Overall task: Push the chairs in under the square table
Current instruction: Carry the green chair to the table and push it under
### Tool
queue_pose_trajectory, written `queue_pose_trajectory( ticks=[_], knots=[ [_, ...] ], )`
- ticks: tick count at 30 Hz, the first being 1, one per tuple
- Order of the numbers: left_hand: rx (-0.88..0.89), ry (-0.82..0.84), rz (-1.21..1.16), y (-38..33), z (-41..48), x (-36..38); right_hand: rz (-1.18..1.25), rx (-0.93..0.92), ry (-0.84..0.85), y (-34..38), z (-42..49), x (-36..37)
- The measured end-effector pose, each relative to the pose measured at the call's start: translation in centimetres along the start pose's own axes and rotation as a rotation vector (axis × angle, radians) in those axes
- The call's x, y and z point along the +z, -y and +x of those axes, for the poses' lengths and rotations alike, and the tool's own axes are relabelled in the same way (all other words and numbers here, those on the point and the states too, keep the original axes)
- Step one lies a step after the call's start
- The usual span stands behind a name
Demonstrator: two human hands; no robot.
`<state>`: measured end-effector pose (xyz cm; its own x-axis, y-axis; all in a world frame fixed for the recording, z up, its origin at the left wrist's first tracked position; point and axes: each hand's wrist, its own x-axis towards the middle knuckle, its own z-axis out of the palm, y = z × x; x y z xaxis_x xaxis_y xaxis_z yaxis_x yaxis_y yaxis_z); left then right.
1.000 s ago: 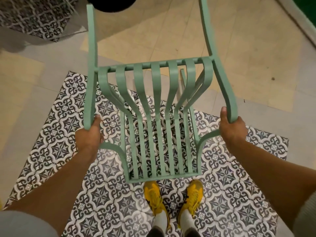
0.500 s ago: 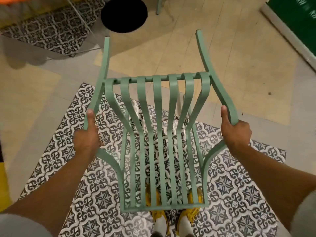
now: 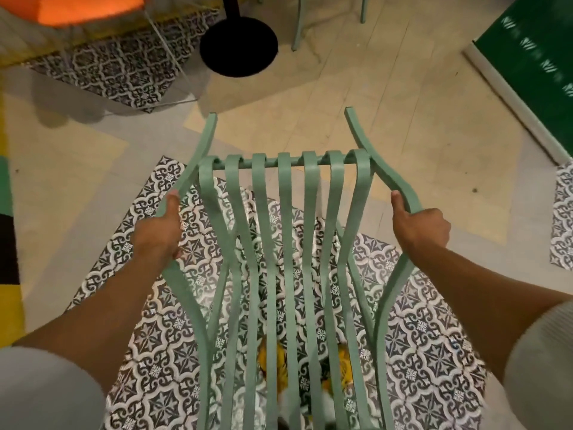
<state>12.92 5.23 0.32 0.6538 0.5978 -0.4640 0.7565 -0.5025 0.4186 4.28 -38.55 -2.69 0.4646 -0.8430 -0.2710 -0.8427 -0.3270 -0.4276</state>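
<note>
Yellow shoes (image 3: 310, 367) blurred behind the chair (image 3: 283, 243) slats; both hands (image 3: 159, 232) (image 3: 421, 226) gripped its sides. A black base (image 3: 238, 41) stood ahead.

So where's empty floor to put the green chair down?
Bare beige floor lies between the chair, the black table base and the green panel. It's crowded beside the base, by other chair legs, and left by the orange thing.
</note>
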Motion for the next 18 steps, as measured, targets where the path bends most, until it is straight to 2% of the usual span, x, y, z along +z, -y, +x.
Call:
queue_pose_trajectory(
  ticks=[6,12,18],
  knots=[
    [-0.014,0.035,0.046,-1.6,1.3,-1.4,-0.042,0.002,0.110,3.1,1.4,-0.7],
    [-0.015,0.095,0.037,-2.5,3.4,-0.8,0.326,-0.095,0.180,0.9,-1.5,-1.7],
    [-0.018,0.095,0.012,-3.4,4.8,-0.6,0.372,0.137,0.351,-8.0,-5.7,2.1]
  ],
)
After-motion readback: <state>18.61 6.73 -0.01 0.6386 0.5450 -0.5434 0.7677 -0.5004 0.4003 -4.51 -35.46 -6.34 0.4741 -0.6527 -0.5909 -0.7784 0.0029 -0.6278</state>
